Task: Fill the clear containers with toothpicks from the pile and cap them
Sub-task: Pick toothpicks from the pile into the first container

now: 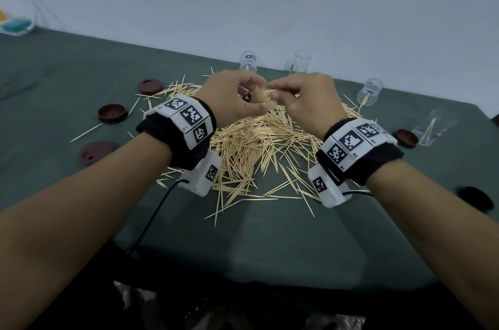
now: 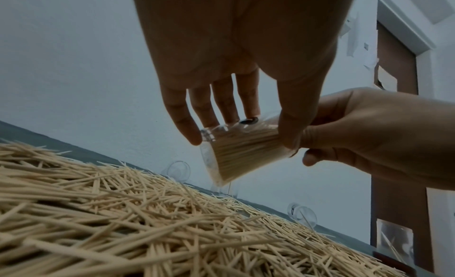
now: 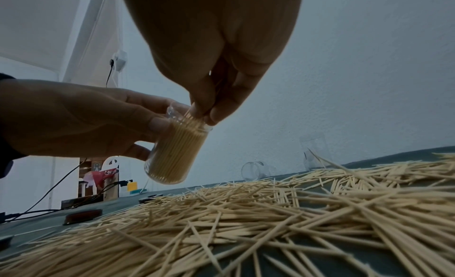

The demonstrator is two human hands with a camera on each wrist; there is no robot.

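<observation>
My left hand (image 1: 243,98) grips a clear container (image 1: 263,96) packed with toothpicks, held tilted above the far side of the toothpick pile (image 1: 259,146). In the left wrist view the container (image 2: 243,150) sits between my fingers and thumb. My right hand (image 1: 286,94) pinches a few toothpicks at the container's open mouth; in the right wrist view its fingertips (image 3: 204,113) are at the rim of the container (image 3: 174,152). The pile (image 3: 270,213) spreads across the green table below both hands.
Several more clear containers, each with a toothpick or two, stand at the back (image 1: 248,61) (image 1: 298,62) (image 1: 370,92); one lies on its side at right (image 1: 432,127). Brown caps lie left (image 1: 150,86) (image 1: 112,113) (image 1: 95,152) and right (image 1: 406,137).
</observation>
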